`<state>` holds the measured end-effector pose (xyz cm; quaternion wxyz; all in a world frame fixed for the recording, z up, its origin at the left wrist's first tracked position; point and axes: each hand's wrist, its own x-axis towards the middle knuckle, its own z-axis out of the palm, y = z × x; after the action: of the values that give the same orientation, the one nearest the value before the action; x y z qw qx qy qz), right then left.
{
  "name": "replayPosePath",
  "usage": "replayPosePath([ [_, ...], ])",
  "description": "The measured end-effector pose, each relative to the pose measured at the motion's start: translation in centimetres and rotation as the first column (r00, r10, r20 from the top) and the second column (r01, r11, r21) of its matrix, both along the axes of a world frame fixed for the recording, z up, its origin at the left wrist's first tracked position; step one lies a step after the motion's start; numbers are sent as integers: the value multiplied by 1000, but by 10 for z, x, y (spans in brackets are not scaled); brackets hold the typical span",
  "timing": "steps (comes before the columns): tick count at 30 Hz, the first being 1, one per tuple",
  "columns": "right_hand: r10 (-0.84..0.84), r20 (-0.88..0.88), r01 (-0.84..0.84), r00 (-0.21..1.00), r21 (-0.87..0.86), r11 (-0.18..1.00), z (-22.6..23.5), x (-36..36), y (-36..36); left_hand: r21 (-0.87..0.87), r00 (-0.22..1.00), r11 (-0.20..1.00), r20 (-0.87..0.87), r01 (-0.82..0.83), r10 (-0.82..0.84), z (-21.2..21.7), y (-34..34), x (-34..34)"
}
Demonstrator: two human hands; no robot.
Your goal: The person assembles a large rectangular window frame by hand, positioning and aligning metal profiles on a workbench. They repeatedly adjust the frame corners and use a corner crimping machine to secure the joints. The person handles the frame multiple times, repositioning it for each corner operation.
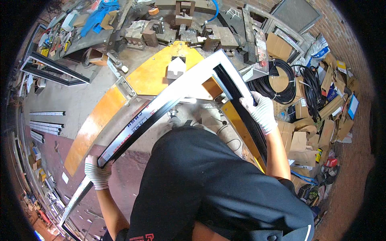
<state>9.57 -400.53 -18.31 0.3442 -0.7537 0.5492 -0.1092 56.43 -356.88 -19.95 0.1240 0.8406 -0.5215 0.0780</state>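
Observation:
Across my front lies a large metal profile frame, like a window frame, white on its outer face and black inside. Its corner points away from me over the yellow table of a machine. My left hand, in a white striped glove, is closed around the left side piece, where another white section runs on toward the lower left. My right hand, gloved alike, wraps the right side piece below the corner, thumb on the inner side. The corner is beside a pale pointed block on the machine.
Heavy metal clamping blocks stand behind the corner. Coiled black seal strip and piled cardboard lie on the right. Another dark frame stands at the left, with cut profiles on the floor. Tools and a blue cloth cover a far-left bench.

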Motion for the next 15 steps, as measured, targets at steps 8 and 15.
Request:
replayPosePath([
  [8, 134, -34, -137, 990, -97, 986, 1, 6, 19, 150, 977, 984, -171, -99, 124, 33, -53, -63],
  [15, 236, 88, -231, 968, -59, 971, 13, 46, 33, -3, 722, 725, -83, 689, -687, 102, -259, -151],
])
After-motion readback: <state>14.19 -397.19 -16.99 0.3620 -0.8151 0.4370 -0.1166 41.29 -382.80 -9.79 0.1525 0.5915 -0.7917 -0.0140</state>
